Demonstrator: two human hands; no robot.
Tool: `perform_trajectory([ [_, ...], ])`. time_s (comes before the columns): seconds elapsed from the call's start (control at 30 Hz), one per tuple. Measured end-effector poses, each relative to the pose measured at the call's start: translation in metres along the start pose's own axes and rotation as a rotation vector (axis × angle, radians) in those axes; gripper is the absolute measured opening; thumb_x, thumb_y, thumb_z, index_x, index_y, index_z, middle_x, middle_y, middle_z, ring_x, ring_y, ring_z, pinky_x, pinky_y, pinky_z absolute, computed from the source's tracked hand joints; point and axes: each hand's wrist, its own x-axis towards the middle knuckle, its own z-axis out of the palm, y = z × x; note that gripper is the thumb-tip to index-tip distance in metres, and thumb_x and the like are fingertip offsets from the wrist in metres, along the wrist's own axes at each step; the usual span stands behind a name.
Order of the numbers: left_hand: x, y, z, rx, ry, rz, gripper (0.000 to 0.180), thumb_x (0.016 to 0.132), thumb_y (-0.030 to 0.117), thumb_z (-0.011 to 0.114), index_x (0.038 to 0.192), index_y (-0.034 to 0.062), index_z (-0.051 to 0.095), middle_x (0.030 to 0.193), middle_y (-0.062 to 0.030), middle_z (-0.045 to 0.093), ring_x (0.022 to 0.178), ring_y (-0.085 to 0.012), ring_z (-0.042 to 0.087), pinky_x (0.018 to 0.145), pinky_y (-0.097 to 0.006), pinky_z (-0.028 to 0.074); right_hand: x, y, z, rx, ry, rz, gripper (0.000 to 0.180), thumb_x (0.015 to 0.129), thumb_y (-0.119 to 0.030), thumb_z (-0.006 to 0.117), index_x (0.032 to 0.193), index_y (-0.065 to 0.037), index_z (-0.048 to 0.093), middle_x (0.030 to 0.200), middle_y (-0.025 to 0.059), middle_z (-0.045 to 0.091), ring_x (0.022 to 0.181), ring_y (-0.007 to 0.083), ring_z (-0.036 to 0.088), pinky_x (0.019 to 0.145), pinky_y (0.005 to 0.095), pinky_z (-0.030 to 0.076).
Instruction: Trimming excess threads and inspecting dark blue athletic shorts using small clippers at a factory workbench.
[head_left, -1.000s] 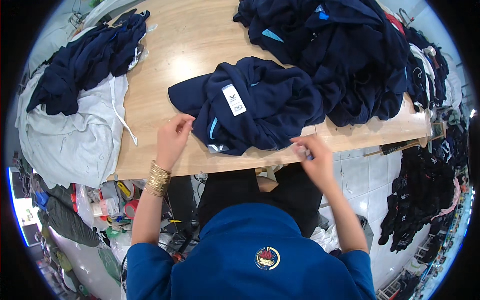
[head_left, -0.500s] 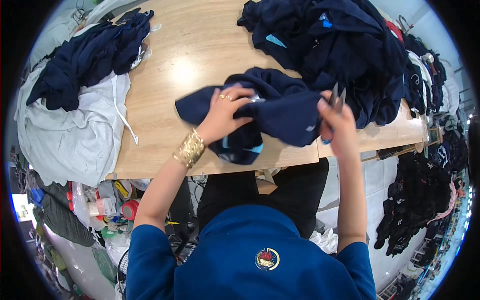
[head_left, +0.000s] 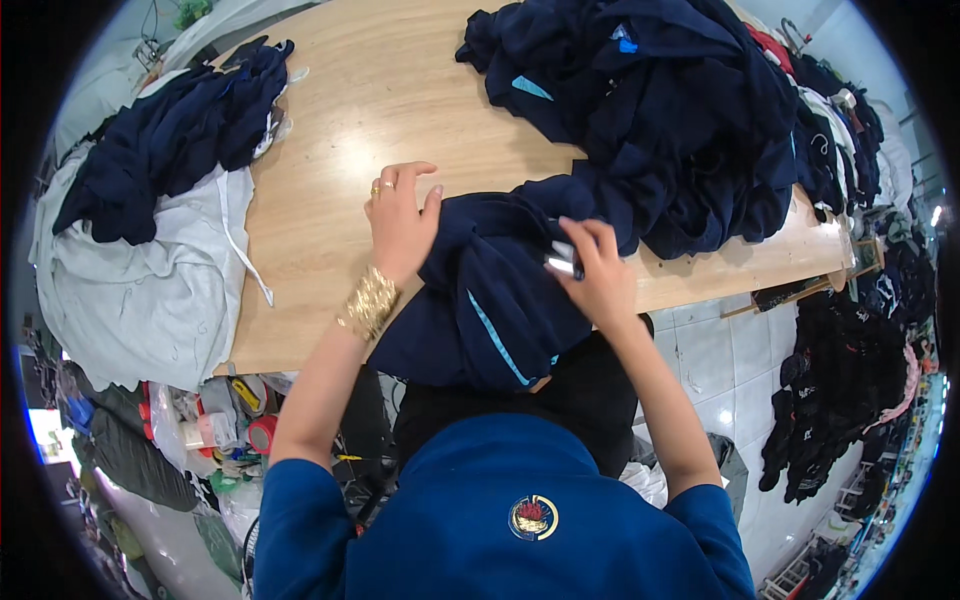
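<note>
A navy garment with a light-blue stripe (head_left: 490, 300) is hanging half over the near tabletop (head_left: 330, 200) edge. The left hand (head_left: 400, 215), fingers spread, is pinning it flat, while the right hand (head_left: 595, 265) is pinching small metal snips (head_left: 562, 258) against the cloth. A navy pile (head_left: 660, 110) is waiting just behind.

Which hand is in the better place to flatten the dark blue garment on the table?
Probably the left hand: it lies open on the navy garment near its left edge, with nothing in its fingers. The right hand already pinches a small silver tool over the cloth, so it is less free.
</note>
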Motion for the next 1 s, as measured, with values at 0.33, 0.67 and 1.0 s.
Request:
perform_trajectory([
  [0.33,-0.016,-0.013,0.005,-0.269,-0.576,-0.274,0.029,0.077,0.023,0.063,0.094,0.0001,0.062,0.084,-0.0124,0.062,0.082,-0.0273,0.059,0.076,-0.034,0.045,-0.015,0.027,0.027,0.016,0.047,0.118,0.037,0.071,0.006,0.057,0.105,-0.009,0.059,0.103,0.0085,0.060,0.076,0.0282,0.061,0.066,0.0334,0.049],
  [0.67,0.025,0.062,-0.081,-0.818,-0.528,0.216,0.014,0.078,0.005,0.059,0.092,0.0016,0.060,0.090,-0.0074,0.056,0.088,-0.0197,0.053,0.081,-0.028,0.040,0.034,-0.047,-0.004,0.348,0.403,0.026,0.041,0.062,-0.001,0.071,0.101,-0.009,0.062,0.098,0.0098,0.053,0.081,0.0246,0.060,0.065,0.0295,0.049],
  [1.0,-0.002,0.046,-0.124,-0.190,0.177,0.578,0.051,0.051,-0.016,0.049,0.097,0.0056,0.055,0.093,-0.0115,0.054,0.088,-0.0286,0.051,0.077,-0.036,0.041,0.038,-0.033,-0.090,0.129,0.636,-0.314,0.053,0.044,0.013,0.050,0.093,-0.004,0.062,0.084,0.0083,0.059,0.062,0.0184,0.057,0.048,0.0221,0.041],
])
